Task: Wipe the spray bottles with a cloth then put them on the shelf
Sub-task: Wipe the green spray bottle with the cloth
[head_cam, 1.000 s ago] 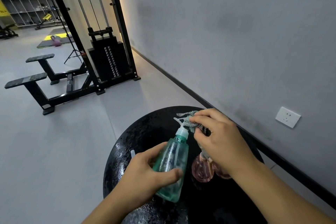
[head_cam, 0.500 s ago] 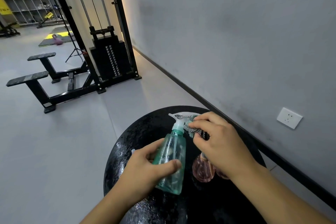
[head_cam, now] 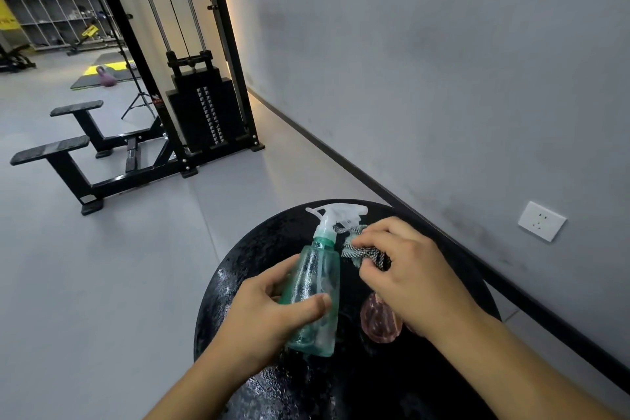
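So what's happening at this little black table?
A person is cleaning spray bottles. The left hand grips a green spray bottle above the round black table, while the right hand pinches a patterned cloth beside its neck. A pink bottle waits on the table, partly hidden.

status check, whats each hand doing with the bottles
Left hand grips green spray bottle. Right hand pinches cloth by its neck. Pink bottle on black table, partly hidden under right hand.
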`<state>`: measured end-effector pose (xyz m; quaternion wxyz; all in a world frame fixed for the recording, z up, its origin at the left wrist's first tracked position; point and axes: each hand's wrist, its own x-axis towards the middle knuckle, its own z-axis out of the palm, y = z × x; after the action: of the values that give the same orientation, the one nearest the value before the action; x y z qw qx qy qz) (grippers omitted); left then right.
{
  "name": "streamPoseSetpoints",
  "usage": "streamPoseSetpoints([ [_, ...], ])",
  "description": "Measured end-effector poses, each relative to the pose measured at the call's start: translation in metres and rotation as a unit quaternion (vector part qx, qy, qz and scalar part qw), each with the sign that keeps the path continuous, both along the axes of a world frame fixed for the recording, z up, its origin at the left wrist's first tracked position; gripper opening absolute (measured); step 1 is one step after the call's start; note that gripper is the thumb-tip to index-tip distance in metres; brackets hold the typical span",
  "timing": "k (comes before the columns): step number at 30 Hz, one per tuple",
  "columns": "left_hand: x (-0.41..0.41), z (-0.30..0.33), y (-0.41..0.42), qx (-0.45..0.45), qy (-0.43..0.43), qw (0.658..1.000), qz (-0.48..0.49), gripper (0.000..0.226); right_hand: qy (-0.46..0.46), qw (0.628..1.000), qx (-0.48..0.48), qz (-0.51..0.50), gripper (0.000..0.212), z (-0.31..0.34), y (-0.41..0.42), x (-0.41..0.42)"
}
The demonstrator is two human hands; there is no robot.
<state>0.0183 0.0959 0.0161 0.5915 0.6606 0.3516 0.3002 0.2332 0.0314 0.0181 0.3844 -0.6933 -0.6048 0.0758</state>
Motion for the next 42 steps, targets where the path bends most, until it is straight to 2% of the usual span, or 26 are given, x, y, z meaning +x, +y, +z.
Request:
streamPoseSetpoints([
  [6, -0.001, -0.008, 0.004, 0.003, -0.005, 1.000, 0.007, 0.047, 0.003, 1.000, 0.003, -0.001, 0.028, -0.002, 0.001, -0.003],
  [13, 0.000, -0.016, 0.012, 0.017, 0.012, 0.999, 0.048, 0.063, 0.034, 0.999, -0.005, -0.005, 0.027, 0.001, -0.002, -0.001],
  [20, -0.013, -0.027, 0.025, 0.134, 0.093, 0.982, 0.093, 0.082, 0.069, 0.994, 0.070, -0.041, 0.030, 0.008, -0.001, 0.003],
  [24, -0.023, -0.028, 0.034, 0.227, 0.141, 0.958, 0.105, 0.084, 0.090, 0.991, 0.090, -0.051, 0.030, 0.011, -0.002, 0.003],
  [28, -0.031, -0.035, 0.038, 0.268, 0.173, 0.943, 0.095, 0.083, 0.110, 0.987, 0.105, -0.055, 0.031, 0.014, -0.003, 0.000],
  [36, -0.033, -0.043, 0.040, 0.331, 0.185, 0.922, 0.072, 0.082, 0.113, 0.983, 0.138, -0.039, 0.032, 0.019, -0.004, -0.008],
  [42, -0.032, -0.037, 0.040, 0.380, 0.210, 0.899, 0.055, 0.088, 0.069, 0.990, 0.118, -0.029, 0.031, 0.018, -0.005, -0.010],
])
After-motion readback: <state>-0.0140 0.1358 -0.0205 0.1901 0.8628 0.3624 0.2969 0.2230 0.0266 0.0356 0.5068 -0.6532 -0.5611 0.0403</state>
